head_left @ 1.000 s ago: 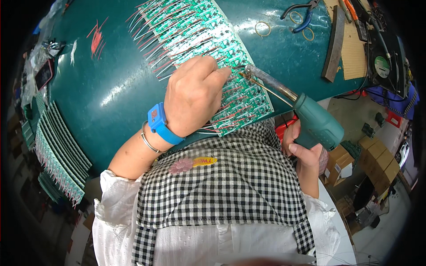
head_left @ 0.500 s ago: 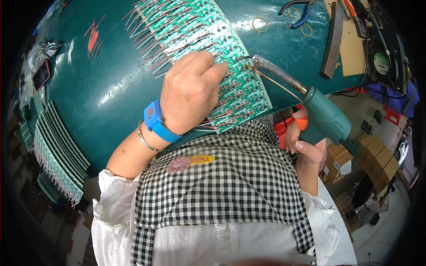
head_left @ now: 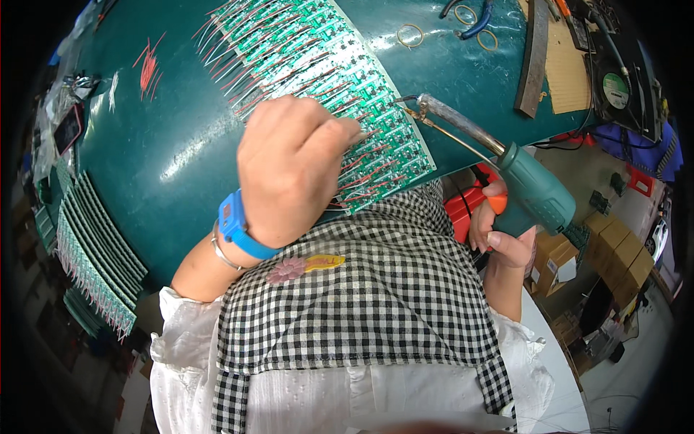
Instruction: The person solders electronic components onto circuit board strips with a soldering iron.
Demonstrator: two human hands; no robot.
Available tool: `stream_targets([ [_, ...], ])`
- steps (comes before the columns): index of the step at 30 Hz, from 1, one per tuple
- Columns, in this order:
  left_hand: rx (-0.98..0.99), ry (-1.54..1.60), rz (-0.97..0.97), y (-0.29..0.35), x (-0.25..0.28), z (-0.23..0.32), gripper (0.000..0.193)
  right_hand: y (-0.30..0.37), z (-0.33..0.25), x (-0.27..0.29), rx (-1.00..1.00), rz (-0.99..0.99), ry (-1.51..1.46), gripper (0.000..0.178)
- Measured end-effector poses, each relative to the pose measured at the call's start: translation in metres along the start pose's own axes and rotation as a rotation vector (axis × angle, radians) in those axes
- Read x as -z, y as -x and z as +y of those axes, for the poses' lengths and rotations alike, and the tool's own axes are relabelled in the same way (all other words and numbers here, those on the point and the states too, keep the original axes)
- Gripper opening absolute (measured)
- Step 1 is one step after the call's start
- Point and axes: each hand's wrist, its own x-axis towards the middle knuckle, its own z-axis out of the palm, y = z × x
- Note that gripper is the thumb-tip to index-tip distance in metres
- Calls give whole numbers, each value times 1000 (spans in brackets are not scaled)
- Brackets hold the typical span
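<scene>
A green circuit-board panel point(head_left: 343, 65) lies on the table, with rows of red, dark and white wires sticking out toward the left. Over its near part is my left hand point(head_left: 293, 163), thumb and fingers pinched together among the wires. A red wire shows right at the fingertips, but what they grip is hidden. My right hand point(head_left: 499, 235) is wrapped round the handle of a green soldering gun point(head_left: 535, 188) with an orange trigger. Its metal barrel and thin side tube point left, the tip point(head_left: 399, 102) by the panel's right edge.
Red wire pieces point(head_left: 149, 71) lie on the green table point(head_left: 181, 108) at left. Wired boards point(head_left: 97, 246) stand stacked at the left edge. At far right are blue-handled pliers point(head_left: 477, 23), rubber bands point(head_left: 410, 35), a dark metal bar point(head_left: 533, 61) and a solder spool point(head_left: 616, 90).
My left hand has drawn back left and a little toward me across the panel. The soldering gun's tip has shifted slightly right, toward the panel's edge. The whole view has moved slightly.
</scene>
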Motion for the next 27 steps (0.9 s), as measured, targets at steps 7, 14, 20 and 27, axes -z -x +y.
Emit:
stream_targets([
  [7,-44,50,14,9,-32,-11,20,5,4,4,15,8,7,60],
  [14,-19,94,49,9,-36,-12,20,6,2,3,-15,34,38,59],
  [20,-5,111,61,8,-36,-12,21,6,3,6,-36,10,64,59],
  [27,-3,105,62,9,-36,-12,22,5,3,1,-65,15,84,58],
])
